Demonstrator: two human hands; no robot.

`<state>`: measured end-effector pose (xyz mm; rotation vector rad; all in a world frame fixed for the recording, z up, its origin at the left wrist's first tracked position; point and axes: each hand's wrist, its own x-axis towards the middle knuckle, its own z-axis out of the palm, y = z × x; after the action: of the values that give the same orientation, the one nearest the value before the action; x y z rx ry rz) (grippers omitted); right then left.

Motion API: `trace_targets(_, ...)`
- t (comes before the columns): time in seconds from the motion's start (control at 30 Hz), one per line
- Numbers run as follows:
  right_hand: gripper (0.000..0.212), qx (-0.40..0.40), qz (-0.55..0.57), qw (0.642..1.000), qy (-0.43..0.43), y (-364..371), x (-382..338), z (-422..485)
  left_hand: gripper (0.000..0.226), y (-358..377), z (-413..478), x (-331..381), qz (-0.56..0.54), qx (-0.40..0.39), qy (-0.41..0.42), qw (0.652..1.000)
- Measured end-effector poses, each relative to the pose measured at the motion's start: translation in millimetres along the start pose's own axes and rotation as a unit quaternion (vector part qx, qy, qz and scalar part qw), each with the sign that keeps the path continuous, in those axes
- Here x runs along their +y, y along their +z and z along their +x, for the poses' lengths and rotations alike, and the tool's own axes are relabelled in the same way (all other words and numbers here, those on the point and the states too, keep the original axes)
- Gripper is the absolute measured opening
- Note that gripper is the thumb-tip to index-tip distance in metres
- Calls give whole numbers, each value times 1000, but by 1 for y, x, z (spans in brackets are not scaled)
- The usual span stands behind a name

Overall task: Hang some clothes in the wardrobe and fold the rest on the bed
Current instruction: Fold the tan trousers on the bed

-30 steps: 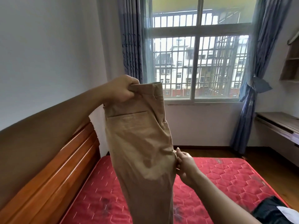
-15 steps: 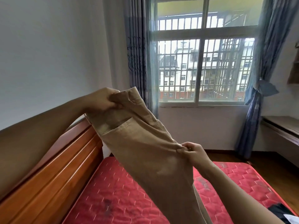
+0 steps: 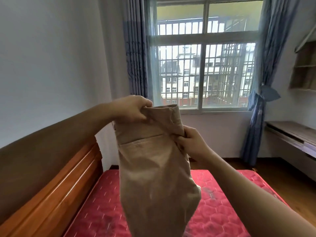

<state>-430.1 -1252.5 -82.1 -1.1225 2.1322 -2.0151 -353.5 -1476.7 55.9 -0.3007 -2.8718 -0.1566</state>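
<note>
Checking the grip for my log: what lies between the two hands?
In the head view, only the waistband end of the tan trousers spans between the left hand and right hand; each hand grips one side.

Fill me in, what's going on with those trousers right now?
A person is holding a pair of tan trousers up in the air over the red mattress. The left hand pinches the waistband at its left end, and the right hand grips the fabric at the right edge just below the waistband. The legs hang down, off the bed, so nothing is folded or hung yet. No wardrobe is in view.
</note>
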Motion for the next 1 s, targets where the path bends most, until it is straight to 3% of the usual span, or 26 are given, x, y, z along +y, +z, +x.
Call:
trace_targets(0.07,29,1,44,999,19,-7,-2,-3,31,-9,-11,-16,-18,-72,-73,995)
trace_targets(0.13,27,2,58,997,47,-17,-2,0,33,-8,-23,-36,-111,-99,-104,983)
trace_targets(0.23,5,-36,44,996,75,-28,-7,4,30,12,-35,-50,-341,-22,-115,933)
trace_targets(0.3,24,-58,52,995,60,-26,-13,6,35,30,-34,-45,-424,38,-106,898)
trace_targets(0.43,13,70,58,995,-35,-19,-25,9,50,65,-36,-23,-563,167,-93,804)
trace_targets(0.53,8,124,51,990,-48,-19,-22,1,59,85,-48,2,-513,212,-79,828)
trace_targets(0.73,32,92,159,983,-17,-19,-50,-27,29,87,-65,46,-497,334,-90,796)
trace_targets(0.83,60,100,220,970,19,-26,-80,-45,18,70,-78,73,-510,367,-64,775)
trace_targets(0.87,59,121,202,972,13,-30,-90,-51,19,63,-83,80,-517,373,-52,769)
trace_targets(0.97,20,141,141,978,-55,-39,-120,-67,24,42,-101,94,-580,353,-22,734)
trace_targets(1.0,16,134,140,978,-78,-40,-127,-70,28,35,-106,97,-609,333,-10,720)
